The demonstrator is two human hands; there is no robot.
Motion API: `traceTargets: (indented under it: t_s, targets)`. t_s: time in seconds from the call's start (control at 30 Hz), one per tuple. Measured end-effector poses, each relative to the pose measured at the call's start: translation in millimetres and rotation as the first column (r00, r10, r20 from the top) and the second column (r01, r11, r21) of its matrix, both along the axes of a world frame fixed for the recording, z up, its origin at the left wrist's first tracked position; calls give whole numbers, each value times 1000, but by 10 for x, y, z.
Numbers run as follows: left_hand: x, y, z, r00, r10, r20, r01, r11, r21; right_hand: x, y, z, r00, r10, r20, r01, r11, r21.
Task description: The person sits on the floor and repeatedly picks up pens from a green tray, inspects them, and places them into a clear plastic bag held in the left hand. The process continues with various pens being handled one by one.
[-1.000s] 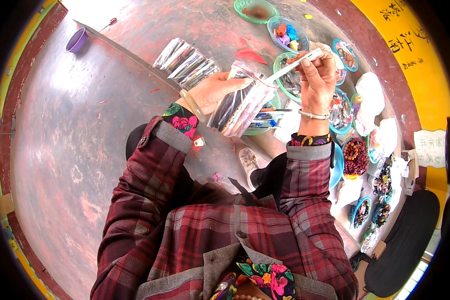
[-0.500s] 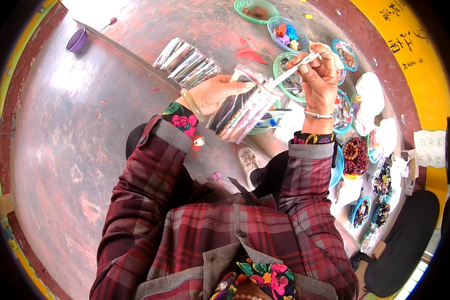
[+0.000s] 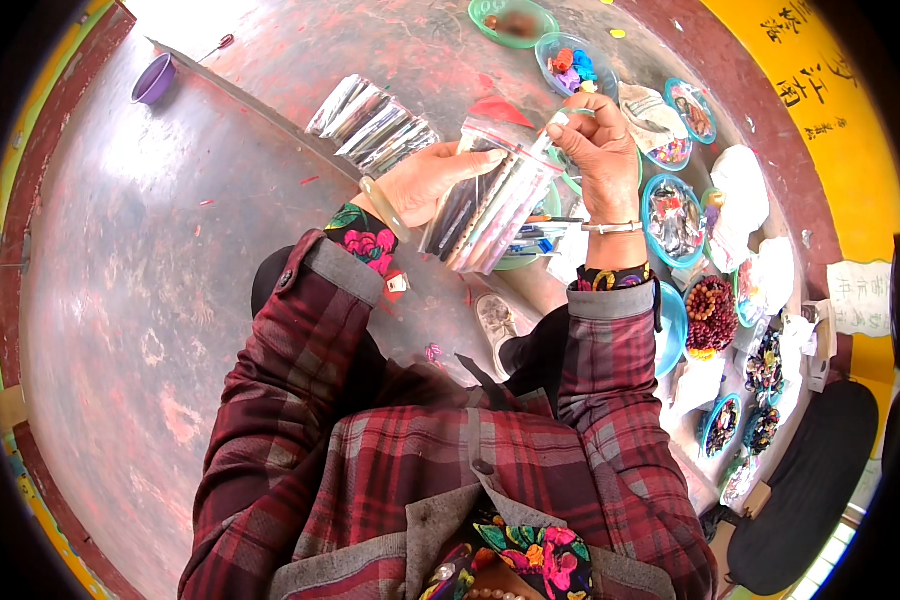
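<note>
A clear zip bag (image 3: 485,220) filled with several slim pens is pinched at its edge by my left hand (image 3: 425,182), thumb on top. At the bag's open mouth, my right hand (image 3: 600,155) grips a white pen (image 3: 548,138) between thumb and fingers. The pen slants down, and its lower end is inside the bag among the others. Under the bag, a green basket (image 3: 518,262) with loose blue and dark pens is partly hidden. Beyond my left hand, a row of similar filled bags (image 3: 370,128) lies on the floor.
To the right stand several plastic baskets (image 3: 673,222) of small goods, a pile of dark red beads (image 3: 712,315) and white bags (image 3: 738,205). A purple basin (image 3: 153,80) and scissors (image 3: 226,42) lie far left. My shoe (image 3: 497,325) is below the bag.
My right hand has moved left and down toward the bag, and the pen has gone from outside the mouth to partly inside. The bag stands slightly more upright; my left hand keeps its hold.
</note>
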State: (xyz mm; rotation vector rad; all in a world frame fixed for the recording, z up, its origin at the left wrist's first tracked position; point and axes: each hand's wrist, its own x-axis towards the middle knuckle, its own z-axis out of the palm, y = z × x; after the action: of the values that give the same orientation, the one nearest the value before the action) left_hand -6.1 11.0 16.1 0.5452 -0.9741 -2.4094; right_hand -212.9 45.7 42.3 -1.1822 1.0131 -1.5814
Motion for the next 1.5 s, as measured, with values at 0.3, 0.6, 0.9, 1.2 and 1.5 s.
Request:
traceTargets:
  t_s: [0.3,0.6,0.9,1.2,1.5]
  targets:
    - [13,-34,-8,996,91,-10,-91,995,-44,176,31,-30,975,-46,-216,49,999,11]
    - [5,-40,-53,991,132,-27,-133,990,-49,192,30,-9,927,-72,-368,41,995,-92]
    - [82,-119,76,957,153,-249,-177,981,-81,178,11,-86,938,298,175,-313,948,64]
    - [138,-175,72,962,255,-99,-269,951,-156,321,7,-317,905,355,235,-423,814,397]
    - [163,-168,122,989,85,-121,-122,932,-341,304,75,-200,913,302,273,-371,893,253]
